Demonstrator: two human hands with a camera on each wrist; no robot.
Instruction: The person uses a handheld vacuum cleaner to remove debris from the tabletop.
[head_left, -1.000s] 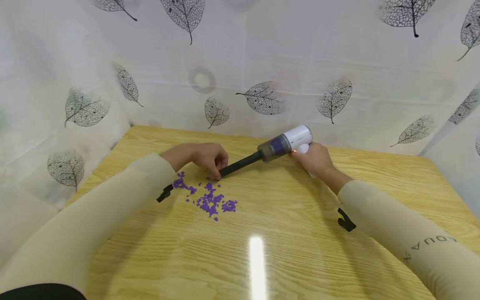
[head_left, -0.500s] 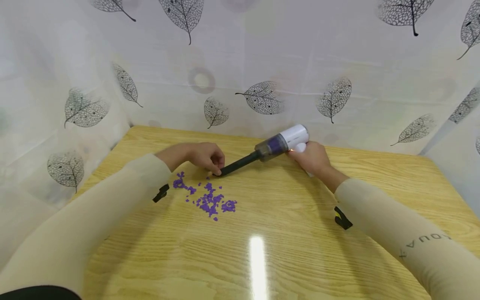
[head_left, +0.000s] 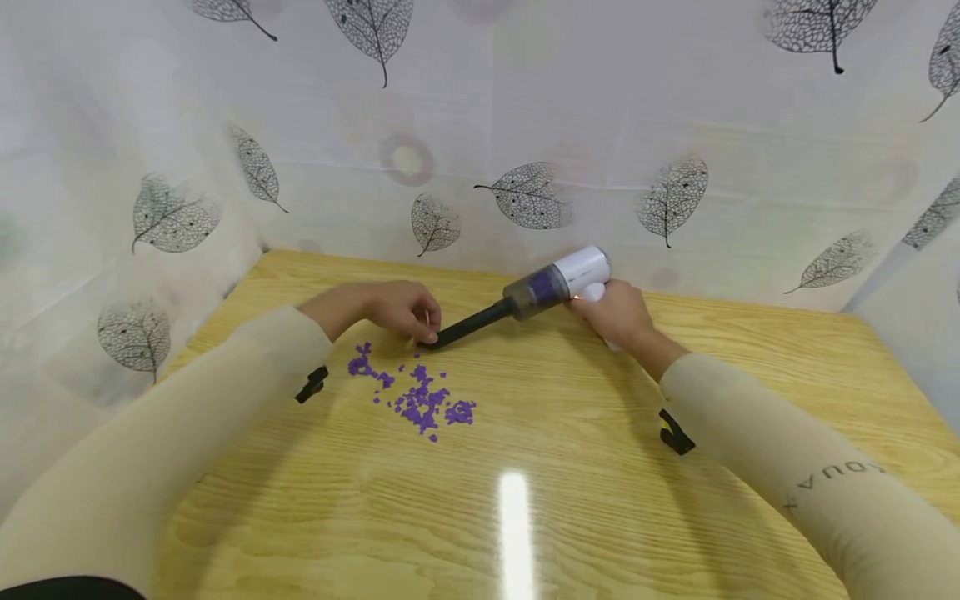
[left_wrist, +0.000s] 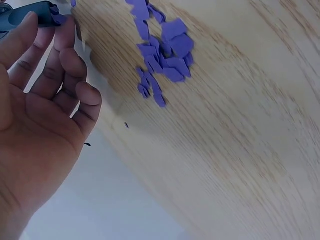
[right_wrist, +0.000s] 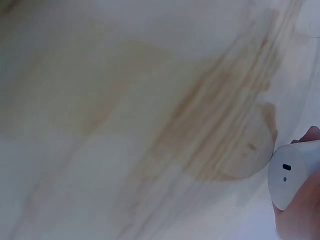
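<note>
My right hand (head_left: 618,315) grips the handle of a white handheld vacuum cleaner (head_left: 588,268) with a smoky, purple-tinted dust cup. Its long black nozzle (head_left: 474,324) slants down to the left toward the tabletop. At the nozzle's tip, my left hand (head_left: 405,308) pinches the end between thumb and fingers. In the left wrist view, purple scraps show in the mouth of the nozzle (left_wrist: 37,15), beside the left fingertips. Loose purple paper-like scraps (head_left: 418,404) lie on the table just in front of the tip. The right wrist view catches the handle's white base (right_wrist: 289,175).
A wood-grain table (head_left: 600,483) spans the scene, with a bright light reflection near its front. Behind it hangs a pale curtain (head_left: 315,108) printed with dark leaves. Another clump of scraps (head_left: 360,362) lies close to the left wrist.
Both hands and the vacuum cleaner have shifted slightly left, the nozzle tip also a little farther back. The scraps on the table look unchanged.
</note>
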